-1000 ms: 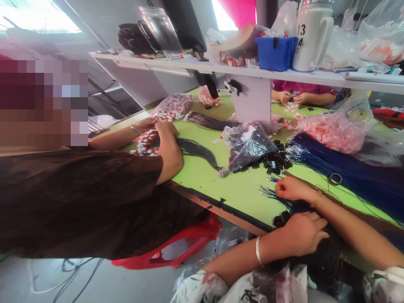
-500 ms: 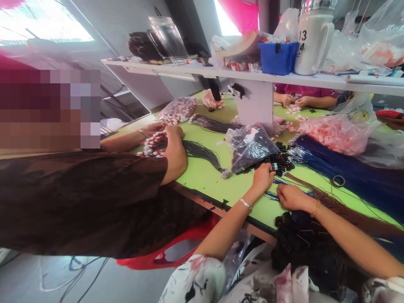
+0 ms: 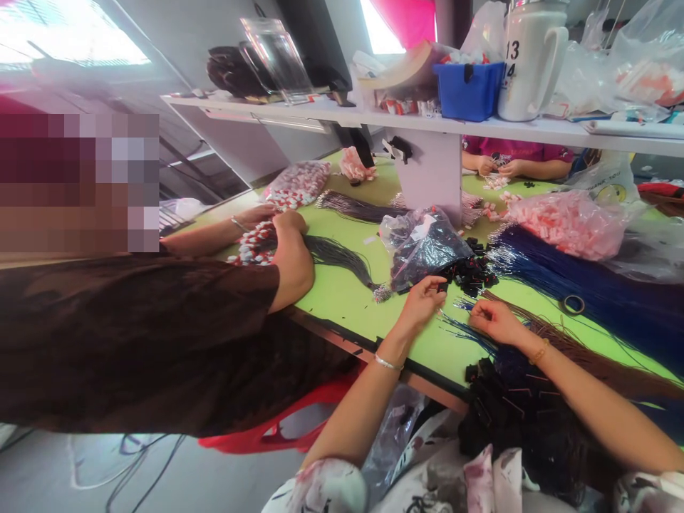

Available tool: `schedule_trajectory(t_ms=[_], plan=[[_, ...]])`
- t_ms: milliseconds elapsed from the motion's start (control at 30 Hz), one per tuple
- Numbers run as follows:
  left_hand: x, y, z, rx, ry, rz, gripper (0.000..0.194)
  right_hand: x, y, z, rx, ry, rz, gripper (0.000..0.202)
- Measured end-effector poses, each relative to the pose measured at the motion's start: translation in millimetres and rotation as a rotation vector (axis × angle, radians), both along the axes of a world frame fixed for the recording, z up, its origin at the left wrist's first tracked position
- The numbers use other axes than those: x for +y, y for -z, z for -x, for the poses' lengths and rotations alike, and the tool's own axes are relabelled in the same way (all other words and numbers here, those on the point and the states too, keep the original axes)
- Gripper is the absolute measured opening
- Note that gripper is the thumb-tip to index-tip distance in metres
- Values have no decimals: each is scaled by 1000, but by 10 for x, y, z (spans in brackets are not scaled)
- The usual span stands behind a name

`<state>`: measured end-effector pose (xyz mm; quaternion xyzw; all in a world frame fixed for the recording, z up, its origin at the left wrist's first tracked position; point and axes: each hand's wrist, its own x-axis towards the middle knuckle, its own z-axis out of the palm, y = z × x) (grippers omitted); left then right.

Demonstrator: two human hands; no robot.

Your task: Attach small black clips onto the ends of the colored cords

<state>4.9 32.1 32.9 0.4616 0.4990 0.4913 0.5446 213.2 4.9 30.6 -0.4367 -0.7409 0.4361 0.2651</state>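
My left hand [image 3: 422,305] pinches a small black connector [image 3: 442,286] in its fingertips, just in front of a heap of black connectors [image 3: 470,274]. My right hand [image 3: 496,322] is closed, its fingertips on the ends of some blue wires [image 3: 464,329] that lie near the table edge. Which wires are inside the fingers is partly hidden. Behind the left hand lies a clear plastic bag [image 3: 427,246] of dark parts. By my right forearm, a bunch of brown wires [image 3: 566,338] runs to the right. More black connectors [image 3: 496,395] with wires gather at the front edge, below my right hand.
At left, a co-worker's arm [image 3: 291,263] reaches over grey wires with red-and-white ends [image 3: 256,242]. Dark blue wires [image 3: 588,285], a tape ring [image 3: 573,305] and a bag of pink parts [image 3: 577,221] occupy the right. Overhead, a shelf [image 3: 331,110] carries a blue bin [image 3: 470,89] and mug [image 3: 531,64].
My left hand has drawn back left from the connector heap with a black connector in its fingertips. My right hand has shifted slightly at the blue wire ends.
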Motion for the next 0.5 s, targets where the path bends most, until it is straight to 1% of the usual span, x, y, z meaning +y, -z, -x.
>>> schedule_trajectory(t_ms=[100,200,367,500], plan=[[-180,-55,-51,-285,133,159,37,-24,-42,30,100,0,45,20],[-306,-65,-128,-468,187,258,31,-59,-109,57,139,-6,48,23],[-393,-37,-208,-613,222,301,26,-90,-171,79,128,4,44,24],[-407,5,-230,-649,232,337,25,-95,-159,75,68,35,-42,21]])
